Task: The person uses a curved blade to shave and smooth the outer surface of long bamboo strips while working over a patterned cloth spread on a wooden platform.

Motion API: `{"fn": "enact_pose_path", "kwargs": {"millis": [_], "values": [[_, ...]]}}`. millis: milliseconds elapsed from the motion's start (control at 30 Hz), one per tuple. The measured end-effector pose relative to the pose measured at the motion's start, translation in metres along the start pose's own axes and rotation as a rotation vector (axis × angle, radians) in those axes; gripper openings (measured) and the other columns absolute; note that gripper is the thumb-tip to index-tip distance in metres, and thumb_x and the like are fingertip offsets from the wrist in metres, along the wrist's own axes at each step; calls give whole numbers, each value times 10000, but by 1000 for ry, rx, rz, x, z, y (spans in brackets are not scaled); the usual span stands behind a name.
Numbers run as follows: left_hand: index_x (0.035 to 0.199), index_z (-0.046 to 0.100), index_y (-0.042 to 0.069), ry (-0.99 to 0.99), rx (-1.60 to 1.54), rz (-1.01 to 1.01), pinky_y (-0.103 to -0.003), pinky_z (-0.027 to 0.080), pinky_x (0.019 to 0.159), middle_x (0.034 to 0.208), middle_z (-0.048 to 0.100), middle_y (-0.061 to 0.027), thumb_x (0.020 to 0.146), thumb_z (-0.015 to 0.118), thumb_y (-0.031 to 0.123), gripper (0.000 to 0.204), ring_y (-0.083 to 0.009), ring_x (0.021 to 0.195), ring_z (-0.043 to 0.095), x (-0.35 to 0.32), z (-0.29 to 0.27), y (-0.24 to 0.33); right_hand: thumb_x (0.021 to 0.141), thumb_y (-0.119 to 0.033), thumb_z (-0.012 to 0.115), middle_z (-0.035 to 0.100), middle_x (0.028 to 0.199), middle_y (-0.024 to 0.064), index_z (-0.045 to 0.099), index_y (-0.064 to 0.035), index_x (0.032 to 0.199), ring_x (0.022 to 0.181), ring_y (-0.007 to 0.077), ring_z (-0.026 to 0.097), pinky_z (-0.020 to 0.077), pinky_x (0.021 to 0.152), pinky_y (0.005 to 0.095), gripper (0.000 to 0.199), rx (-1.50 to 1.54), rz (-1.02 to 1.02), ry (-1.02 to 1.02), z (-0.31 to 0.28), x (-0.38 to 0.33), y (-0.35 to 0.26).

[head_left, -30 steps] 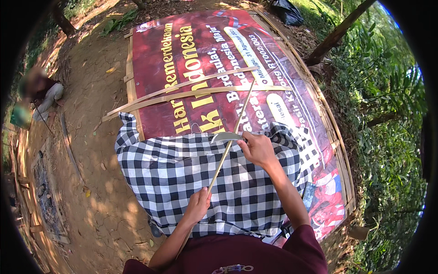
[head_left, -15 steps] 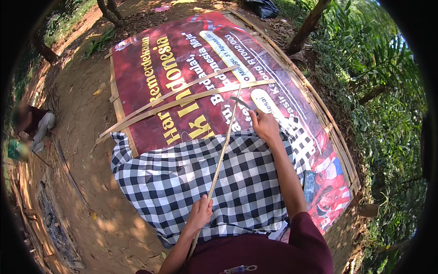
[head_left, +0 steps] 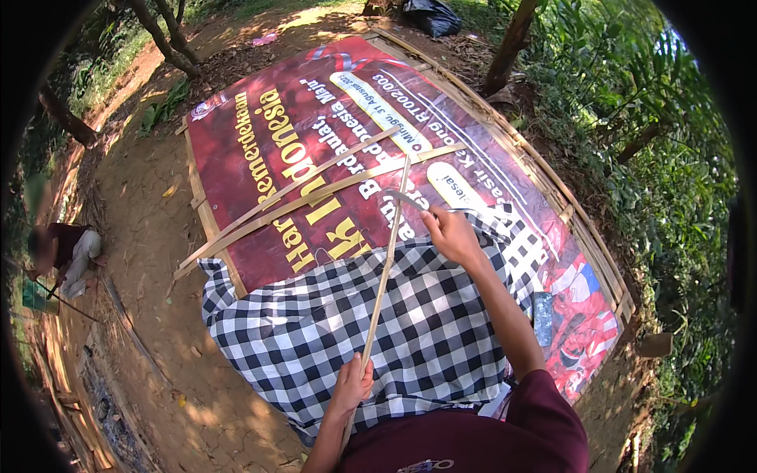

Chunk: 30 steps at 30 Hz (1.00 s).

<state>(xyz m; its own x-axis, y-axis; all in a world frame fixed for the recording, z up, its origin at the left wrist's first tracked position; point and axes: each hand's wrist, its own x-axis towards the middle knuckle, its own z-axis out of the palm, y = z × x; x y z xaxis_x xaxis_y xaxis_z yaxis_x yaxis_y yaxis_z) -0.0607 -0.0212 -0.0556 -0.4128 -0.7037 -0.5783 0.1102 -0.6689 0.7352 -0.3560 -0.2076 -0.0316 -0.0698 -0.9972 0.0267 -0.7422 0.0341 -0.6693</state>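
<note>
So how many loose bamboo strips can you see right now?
3. One bamboo strip is held by the left hand near its lower end, with the right hand higher up. Two long strips lie crossed over the red banner. More may be hidden under the checkered cloth.

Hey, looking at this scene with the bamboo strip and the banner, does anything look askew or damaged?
Nothing looks damaged. The red banner lies flat in its bamboo frame, with two long slats slanting across it rather than square to the frame. The checked cloth overhangs the banner's near edge onto the dirt. Both hands grip the thin bamboo strip.
</note>
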Motion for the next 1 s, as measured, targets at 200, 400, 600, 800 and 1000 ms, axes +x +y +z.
{"fn": "enact_pose_path", "kwargs": {"millis": [200, 400, 600, 800, 1000], "values": [[817, 403, 89, -127, -150, -54, -196, 220, 351, 526, 278, 46, 1035, 203, 452, 468, -41, 378, 229, 5, -9, 9, 931, -383, 537, 564, 523, 132, 586, -47, 782, 523, 363, 579, 449, 510, 446, 371, -100, -168, -70, 12, -42, -17], [802, 393, 103, -158, -150, -123, -197, 223, 353, 521, 270, 51, 1025, 190, 483, 485, -44, 377, 227, -2, -7, 8, 929, -393, 534, 599, 562, 138, 613, -53, 799, 583, 373, 615, 488, 551, 460, 373, -187, -188, -85, 1, -42, -30], [775, 427, 87, -235, 185, -153, -204, 269, 400, 551, 324, 54, 1044, 224, 409, 466, -43, 433, 290, -23, 8, -18, 954, -463, 451, 627, 672, 215, 651, 1, 843, 678, 387, 645, 488, 617, 482, 517, -94, 386, 513, -39, 10, 5], [767, 402, 93, -207, -95, -150, -212, 242, 363, 509, 296, 45, 1035, 204, 459, 496, -51, 383, 249, -11, -20, -6, 975, -420, 439, 514, 551, 171, 574, 28, 786, 517, 313, 527, 426, 556, 423, 505, -14, 155, 324, -12, -12, 34], [773, 395, 104, -164, -233, -147, -204, 215, 342, 486, 278, 42, 1013, 190, 531, 532, -48, 346, 221, -7, -38, 14, 1009, -384, 430, 427, 569, -12, 520, -3, 740, 548, 66, 388, 342, 508, 272, 475, 317, 125, 264, -5, -30, 13]]}}
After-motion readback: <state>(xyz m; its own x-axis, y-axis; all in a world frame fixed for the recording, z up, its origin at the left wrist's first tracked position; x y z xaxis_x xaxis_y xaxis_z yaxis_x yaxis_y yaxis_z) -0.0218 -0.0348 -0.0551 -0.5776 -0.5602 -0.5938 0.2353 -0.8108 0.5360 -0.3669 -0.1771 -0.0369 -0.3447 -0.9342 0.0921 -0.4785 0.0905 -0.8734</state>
